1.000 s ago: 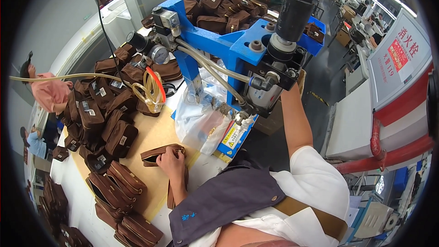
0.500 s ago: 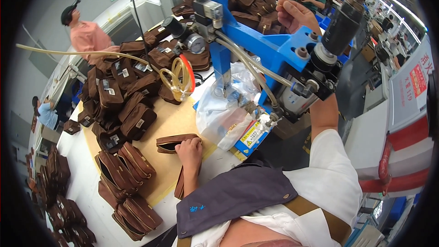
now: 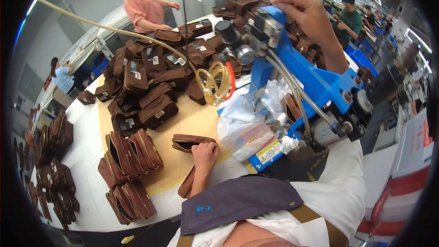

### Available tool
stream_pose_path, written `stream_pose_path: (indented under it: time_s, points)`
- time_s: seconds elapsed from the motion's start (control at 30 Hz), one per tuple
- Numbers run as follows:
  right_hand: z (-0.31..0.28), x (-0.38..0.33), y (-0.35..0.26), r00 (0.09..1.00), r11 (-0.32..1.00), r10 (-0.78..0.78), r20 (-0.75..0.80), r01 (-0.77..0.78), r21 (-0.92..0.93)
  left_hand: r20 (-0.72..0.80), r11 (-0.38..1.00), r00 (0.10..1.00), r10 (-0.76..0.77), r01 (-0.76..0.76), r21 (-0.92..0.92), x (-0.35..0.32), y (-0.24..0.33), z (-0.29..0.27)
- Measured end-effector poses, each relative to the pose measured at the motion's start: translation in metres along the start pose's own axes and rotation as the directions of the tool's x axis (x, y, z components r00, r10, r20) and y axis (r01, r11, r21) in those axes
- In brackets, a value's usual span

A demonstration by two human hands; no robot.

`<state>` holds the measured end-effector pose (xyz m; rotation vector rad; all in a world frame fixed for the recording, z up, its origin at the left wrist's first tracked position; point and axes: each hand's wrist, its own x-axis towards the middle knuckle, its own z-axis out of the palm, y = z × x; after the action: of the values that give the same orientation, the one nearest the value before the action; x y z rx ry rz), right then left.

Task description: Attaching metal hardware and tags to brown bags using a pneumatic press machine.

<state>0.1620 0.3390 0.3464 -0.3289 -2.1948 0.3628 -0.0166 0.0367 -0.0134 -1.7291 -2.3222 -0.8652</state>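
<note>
My left hand (image 3: 205, 154) is closed on the near edge of a brown zippered pouch (image 3: 186, 140), which lies on the tan board with its zip open. Under my left forearm lies another brown pouch (image 3: 186, 184), partly covered. My right hand (image 3: 304, 13) is raised past the blue press machine (image 3: 306, 64), its fingertips pressed together at the top of the frame beside a valve block (image 3: 266, 25). Whatever is between those fingertips is too small to make out. A brown pouch (image 3: 292, 108) shows partly behind the machine's hoses.
Brown pouches with tags (image 3: 157, 105) pile up at the back of the table; open-zipped pouches (image 3: 132, 155) stand at left. A coiled yellow hose (image 3: 212, 82), pressure gauge (image 3: 244, 55) and plastic bag (image 3: 242, 128) surround the press. A person in pink (image 3: 144, 9) stands across the table.
My view has turned, shifting the scene. My right hand has moved left over the press to beside the valve block. My left hand stays on the same pouch.
</note>
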Motion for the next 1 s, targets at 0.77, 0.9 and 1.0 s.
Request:
stream_pose_path:
  time_s: [0.77,0.9,1.0]
  points:
    - [-0.005,-0.006,0.009,0.995,0.992,0.023,0.093,-0.034,0.125,0.025,1.0,0.999,0.02,-0.019,-0.017,0.005,-0.001,-0.001]
    - [-0.009,-0.007,0.009,0.991,0.981,0.052,0.121,-0.073,0.177,0.061,1.0,0.998,0.006,-0.005,-0.028,0.004,-0.001,-0.001]
    - [-0.013,-0.007,0.007,0.983,0.991,-0.03,0.181,0.005,0.137,0.057,1.0,0.998,0.007,-0.006,-0.021,0.004,-0.001,0.0]
